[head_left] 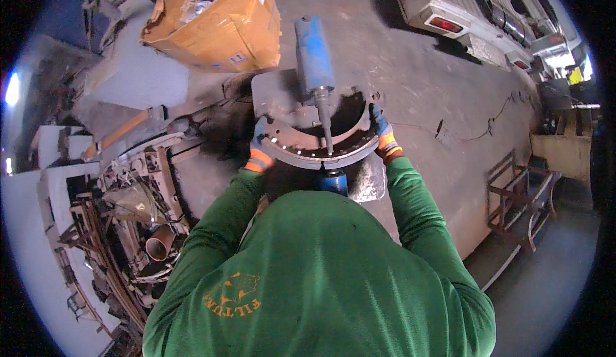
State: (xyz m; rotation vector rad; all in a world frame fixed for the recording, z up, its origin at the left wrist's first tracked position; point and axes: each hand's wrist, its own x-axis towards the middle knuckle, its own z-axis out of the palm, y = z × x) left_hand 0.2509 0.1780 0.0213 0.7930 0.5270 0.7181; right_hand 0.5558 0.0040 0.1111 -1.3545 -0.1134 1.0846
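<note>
A curved brake shoe (294,140) with a lining along its outer edge lies across in front of me, its bulging side toward my body. My left hand (259,146), in a grey-blue glove with an orange cuff, is closed round its left end. Round the right end closes my right hand (385,133), gloved alike. Above the shoe stands a blue press cylinder (313,55). Its tapered metal rod (325,122) reaches down to the lining's middle; whether they touch I cannot tell. Below sits a blue lower post (334,182), partly hidden by the shoe and my green shirt.
An open cardboard box (224,26) stands at the far left. Metal parts, a pipe (160,244) and a wooden-handled hammer (125,131) crowd the left side. A rusty metal frame (521,196) stands at the right. White vehicle bodywork (443,7) is at the far right; a cable (491,126) crosses the floor.
</note>
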